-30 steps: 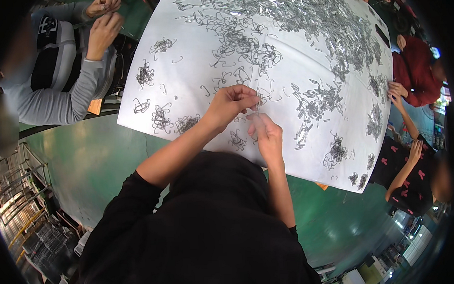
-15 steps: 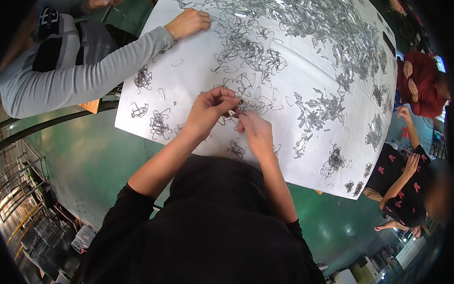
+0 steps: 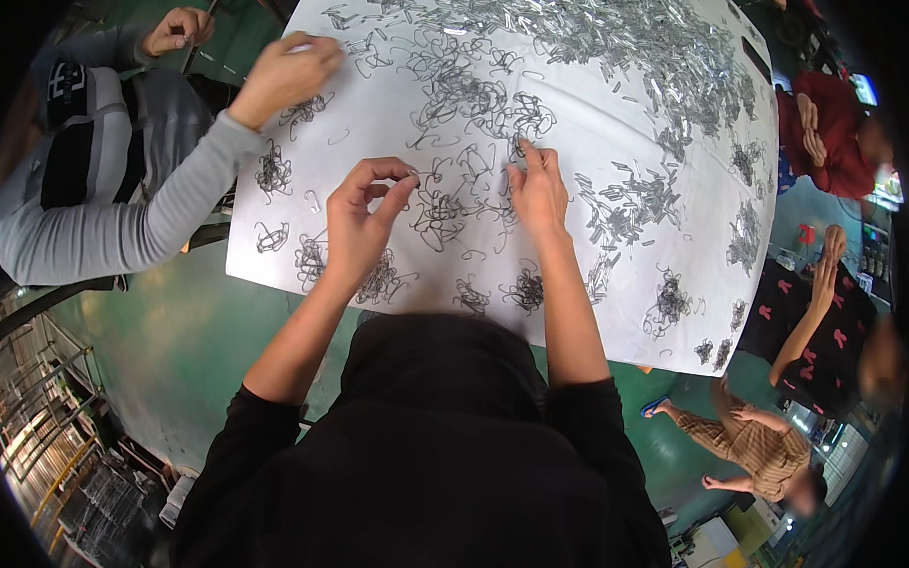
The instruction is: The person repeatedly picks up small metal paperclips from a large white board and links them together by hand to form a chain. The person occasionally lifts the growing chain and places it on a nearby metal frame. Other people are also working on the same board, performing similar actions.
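My left hand (image 3: 360,215) is above the white tabletop, thumb and forefinger pinched together. Whatever is between those fingertips is too small to make out. My right hand (image 3: 541,199) reaches forward to the lower edge of a loose pile of dark bent wire pieces (image 3: 458,89); its forefinger is stretched out and its thumb stands apart, with nothing visible between them. Between my two hands lies a smaller scatter of the same curved wires (image 3: 440,212). Several little wire heaps, including one heap (image 3: 526,290) by my right wrist, lie along the near edge.
Many small shiny clear-grey strips (image 3: 606,33) cover the far side of the white table (image 3: 616,323), with a smaller group (image 3: 632,206) right of my hand. A co-worker's grey-sleeved arm (image 3: 161,199) reaches over the left edge. Other people stand or sit along the right side.
My hands were together over the wires; now they are apart, the left drawn back leftward, the right moved forward and right. The co-worker's hand at left has pulled back toward the table edge.
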### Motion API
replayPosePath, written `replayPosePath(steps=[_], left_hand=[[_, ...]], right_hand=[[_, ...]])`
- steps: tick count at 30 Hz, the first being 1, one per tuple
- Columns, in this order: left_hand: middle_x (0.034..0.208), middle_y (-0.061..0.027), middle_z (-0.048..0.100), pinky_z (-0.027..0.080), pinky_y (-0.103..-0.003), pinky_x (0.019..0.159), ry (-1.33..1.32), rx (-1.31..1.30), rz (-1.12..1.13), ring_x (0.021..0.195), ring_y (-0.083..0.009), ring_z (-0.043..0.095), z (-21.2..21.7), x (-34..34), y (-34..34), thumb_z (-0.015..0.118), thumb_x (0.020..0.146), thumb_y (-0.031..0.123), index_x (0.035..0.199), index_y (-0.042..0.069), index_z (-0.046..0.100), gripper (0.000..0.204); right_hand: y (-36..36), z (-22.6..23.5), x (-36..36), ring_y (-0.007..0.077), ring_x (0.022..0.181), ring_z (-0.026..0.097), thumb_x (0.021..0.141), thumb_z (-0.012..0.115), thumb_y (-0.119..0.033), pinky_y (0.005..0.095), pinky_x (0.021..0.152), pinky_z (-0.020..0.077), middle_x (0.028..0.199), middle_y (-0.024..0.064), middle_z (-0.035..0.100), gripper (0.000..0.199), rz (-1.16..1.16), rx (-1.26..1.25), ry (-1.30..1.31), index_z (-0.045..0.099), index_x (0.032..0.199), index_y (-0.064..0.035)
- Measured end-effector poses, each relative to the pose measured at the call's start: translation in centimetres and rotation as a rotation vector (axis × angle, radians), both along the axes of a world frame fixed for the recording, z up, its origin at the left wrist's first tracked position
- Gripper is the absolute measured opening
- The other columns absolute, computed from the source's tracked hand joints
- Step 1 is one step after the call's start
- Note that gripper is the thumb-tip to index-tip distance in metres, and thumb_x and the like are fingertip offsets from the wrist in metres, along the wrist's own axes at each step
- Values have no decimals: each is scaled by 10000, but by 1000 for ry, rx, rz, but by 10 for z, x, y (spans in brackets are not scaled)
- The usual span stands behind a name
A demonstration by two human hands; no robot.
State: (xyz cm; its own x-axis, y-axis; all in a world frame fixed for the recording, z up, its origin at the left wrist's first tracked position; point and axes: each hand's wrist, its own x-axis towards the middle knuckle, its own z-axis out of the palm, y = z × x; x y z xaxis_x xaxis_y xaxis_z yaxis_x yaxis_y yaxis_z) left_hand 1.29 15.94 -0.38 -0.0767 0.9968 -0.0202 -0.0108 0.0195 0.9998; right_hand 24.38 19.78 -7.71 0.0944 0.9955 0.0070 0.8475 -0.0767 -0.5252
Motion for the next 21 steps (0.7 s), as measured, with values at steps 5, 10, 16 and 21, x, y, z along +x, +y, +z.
replayPosePath(steps=[5, 10, 16, 21], left_hand=[[971, -38, 652, 481, -237, 714, 50, 5, 11, 847, -94, 600, 4, -7, -2, 659, 862, 34, 934, 6, 644, 79], [966, -39, 655, 481, -238, 715, 2, -20, 34, 844, -94, 600, -1, -8, -10, 655, 863, 39, 933, 7, 646, 77], [951, -37, 659, 478, -240, 724, -8, 10, 47, 835, -89, 599, -1, -11, -12, 649, 869, 38, 946, 8, 642, 83], [934, -31, 662, 474, -235, 728, -13, -8, 54, 832, -85, 599, 5, -15, -17, 651, 871, 39, 950, 8, 642, 86]], right_hand=[[-1, -13, -3, 275, 936, 578, 843, 663, -203, 405, 717, 509, 1047, 100, 532, 420, 179, -34, -249, 576, 1251, -155], [-18, -2, 10, 284, 794, 626, 852, 649, -190, 405, 688, 511, 941, 75, 593, 162, 76, -26, -124, 690, 984, -106], [20, -3, 2, 293, 771, 641, 831, 656, -165, 403, 661, 512, 884, 71, 643, 76, 46, 5, 72, 698, 853, -106], [48, -10, -35, 287, 831, 653, 810, 678, -197, 396, 705, 518, 906, 93, 653, 119, 5, -184, -51, 703, 871, -97]])
